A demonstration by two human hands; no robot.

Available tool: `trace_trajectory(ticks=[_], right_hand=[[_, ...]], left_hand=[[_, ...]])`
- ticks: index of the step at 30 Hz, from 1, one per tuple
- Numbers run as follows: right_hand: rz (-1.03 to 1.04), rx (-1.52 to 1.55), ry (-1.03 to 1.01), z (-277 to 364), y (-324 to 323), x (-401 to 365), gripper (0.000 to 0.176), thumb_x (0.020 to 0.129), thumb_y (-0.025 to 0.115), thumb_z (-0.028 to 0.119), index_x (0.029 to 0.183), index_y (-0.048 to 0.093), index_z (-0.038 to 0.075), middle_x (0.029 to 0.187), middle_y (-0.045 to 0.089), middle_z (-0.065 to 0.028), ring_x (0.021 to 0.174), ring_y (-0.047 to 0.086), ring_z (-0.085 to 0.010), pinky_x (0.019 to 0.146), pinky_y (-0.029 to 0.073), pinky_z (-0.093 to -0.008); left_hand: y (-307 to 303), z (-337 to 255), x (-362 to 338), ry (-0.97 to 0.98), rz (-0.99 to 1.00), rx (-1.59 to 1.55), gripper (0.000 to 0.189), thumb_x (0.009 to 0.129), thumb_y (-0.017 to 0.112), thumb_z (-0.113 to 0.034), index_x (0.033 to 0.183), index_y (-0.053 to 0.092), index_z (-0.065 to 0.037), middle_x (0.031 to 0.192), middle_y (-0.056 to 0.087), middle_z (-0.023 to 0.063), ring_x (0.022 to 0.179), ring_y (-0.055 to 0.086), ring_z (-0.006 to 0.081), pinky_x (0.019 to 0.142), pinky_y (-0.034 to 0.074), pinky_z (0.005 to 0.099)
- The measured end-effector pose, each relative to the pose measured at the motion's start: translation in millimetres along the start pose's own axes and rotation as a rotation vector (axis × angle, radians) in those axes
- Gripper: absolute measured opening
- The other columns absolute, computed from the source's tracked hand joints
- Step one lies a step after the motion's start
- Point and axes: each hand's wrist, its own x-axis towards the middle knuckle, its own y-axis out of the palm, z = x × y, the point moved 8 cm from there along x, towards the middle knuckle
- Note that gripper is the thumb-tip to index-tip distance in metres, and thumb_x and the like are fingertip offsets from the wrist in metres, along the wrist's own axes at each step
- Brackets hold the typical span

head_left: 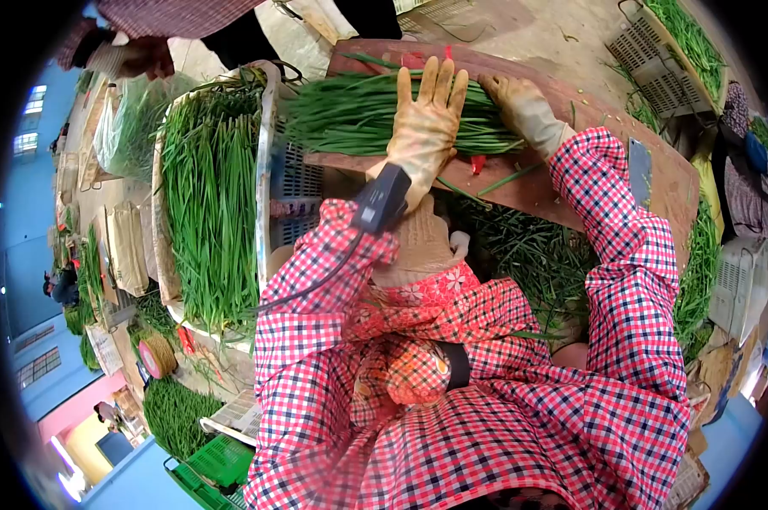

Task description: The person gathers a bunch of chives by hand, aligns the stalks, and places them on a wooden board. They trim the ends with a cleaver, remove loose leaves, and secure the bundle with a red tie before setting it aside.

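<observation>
A bunch of garlic chives (341, 115) lies across a reddish-brown wooden board (605, 183). My left hand (426, 115), in a stained cream glove, rests flat on top of the bunch with its fingers spread. At the right end of the stalks is my right hand (524, 110), also gloved; its fingers reach along the ends, and its thumb is hidden. Red tie pieces (477, 163) show at the bunch's near and far edges. A few loose stalks stick out on the near side.
To the left stands a crate (266, 170) packed with chives. A flat metal piece (639, 174) lies on the board's right part. Another crate (656, 76) of greens is at upper right. A green basket (218, 467) sits at lower left. Another person's hand (133, 58) shows at upper left.
</observation>
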Motion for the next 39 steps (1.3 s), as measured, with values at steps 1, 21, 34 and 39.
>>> trace_trajectory(ticks=[1,21,34,39], right_hand=[[0.010,-0.044,-0.016,1,6,0,0.034,0.082,0.055,0.004,0.117,0.054,0.007,0.088,0.064,-0.0141,0.082,0.065,-0.0327,0.067,0.052,-0.0416],[-0.155,0.384,0.397,51,-89,-116,0.026,0.086,0.069,0.038,0.097,0.071,0.014,0.071,0.067,-0.0067,0.063,0.066,-0.0262,0.056,0.051,-0.0364],[0.206,0.919,1.084,8,25,-127,0.035,0.090,0.062,0.042,0.096,0.074,0.010,0.069,0.068,-0.0080,0.068,0.067,-0.0269,0.065,0.050,-0.0394],[0.182,0.812,1.040,8,12,-124,0.036,0.088,0.063,0.044,0.095,0.073,0.010,0.075,0.069,-0.0121,0.073,0.068,-0.0309,0.066,0.050,-0.0414]], left_hand=[[4,3,7,0.025,0.038,-0.034,0.117,0.071,0.074,-0.058,0.153,0.012,-0.001,0.158,0.020,0.0216,0.148,0.014,0.0379,0.116,0.010,0.0596],[28,13,28,0.162,0.025,-0.649,0.080,0.061,0.078,-0.012,0.134,0.050,-0.001,0.114,0.065,0.0218,0.112,0.059,0.0357,0.102,0.042,0.0454],[16,10,22,0.232,0.134,-0.648,0.115,0.056,0.089,-0.046,0.144,0.035,0.005,0.126,0.056,0.0272,0.119,0.053,0.0393,0.107,0.037,0.0432],[21,-5,20,0.129,0.089,-0.435,0.114,0.057,0.088,-0.048,0.141,0.036,0.008,0.121,0.059,0.0254,0.117,0.055,0.0359,0.106,0.038,0.0425]])
